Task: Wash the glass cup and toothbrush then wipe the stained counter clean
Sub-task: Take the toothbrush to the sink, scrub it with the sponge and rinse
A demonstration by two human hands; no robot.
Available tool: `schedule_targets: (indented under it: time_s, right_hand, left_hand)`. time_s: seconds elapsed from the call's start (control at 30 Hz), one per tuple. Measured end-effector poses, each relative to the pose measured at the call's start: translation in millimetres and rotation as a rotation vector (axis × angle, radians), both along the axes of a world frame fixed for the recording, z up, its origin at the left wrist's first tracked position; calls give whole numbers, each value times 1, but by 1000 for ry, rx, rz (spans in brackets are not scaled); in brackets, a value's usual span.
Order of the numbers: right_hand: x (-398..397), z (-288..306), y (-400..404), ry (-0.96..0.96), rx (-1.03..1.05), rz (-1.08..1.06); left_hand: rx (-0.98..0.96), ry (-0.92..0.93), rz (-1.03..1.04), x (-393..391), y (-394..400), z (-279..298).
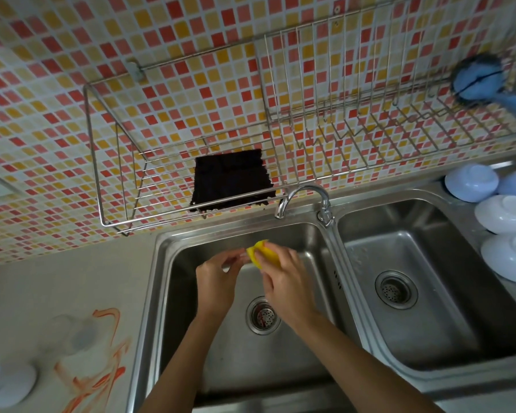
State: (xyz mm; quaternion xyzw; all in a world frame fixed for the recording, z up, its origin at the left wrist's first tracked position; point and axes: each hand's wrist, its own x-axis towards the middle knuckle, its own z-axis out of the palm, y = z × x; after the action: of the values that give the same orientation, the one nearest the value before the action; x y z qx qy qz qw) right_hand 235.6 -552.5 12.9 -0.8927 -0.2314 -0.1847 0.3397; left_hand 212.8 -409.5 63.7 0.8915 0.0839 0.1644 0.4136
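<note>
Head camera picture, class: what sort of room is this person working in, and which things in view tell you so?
Most likely a home kitchen: a steel double sink with a tap, a wire dish rack on the tiled wall, and upturned bowls beside the sink.

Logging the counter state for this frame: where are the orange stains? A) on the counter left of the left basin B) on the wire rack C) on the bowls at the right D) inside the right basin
A: the orange stains streak the pale counter to the left of the left basin, near a glass cup; both hands work a yellow sponge over that basin.
</note>
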Motion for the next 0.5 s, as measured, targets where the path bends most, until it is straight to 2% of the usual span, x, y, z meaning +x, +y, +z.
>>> schedule_targets:
  time_s: [0.1,0.23,0.37,0.43,0.5]
  right_hand:
    - [21,-3,-8,107,50,-37]
    - [35,-8,-13,121,14,19]
    - [48,-6,-21,173,-144,95]
    - [53,-4,-23,194,-173,119]
    - [53,-2,-24,189,-163,82]
  left_hand:
    - [-88,79,18,3,-4,6]
    - [-112,229,43,8,-3,7]
    - [44,217,-54,11,-2,6]
    - [157,183,-145,13,-1,3]
    - [184,176,-127,17,-1,1]
